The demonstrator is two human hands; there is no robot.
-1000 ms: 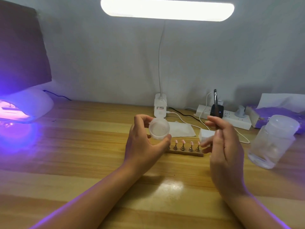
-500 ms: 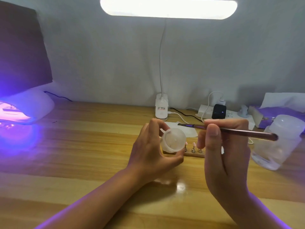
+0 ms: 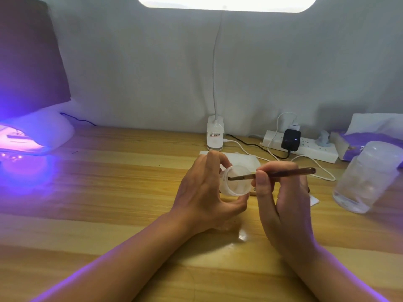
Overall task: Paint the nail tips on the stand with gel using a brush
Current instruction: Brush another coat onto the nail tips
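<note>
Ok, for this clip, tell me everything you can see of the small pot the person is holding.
The small gel pot is a round, translucent, whitish jar that looks like plastic, open with no lid on it. The left hand holds it off the wooden table, fingers curled over the top and thumb under the rim, tilted so its mouth faces the camera. The brush, pinched by the right hand, reaches in from the right, its dark tip inside the pot. Its contents look pale; how much gel it holds cannot be told.

Both forearms are bare to the frame edge; no sleeves visible. Left hand [image 3: 202, 192] and right hand [image 3: 283, 205] ungloved.
</note>
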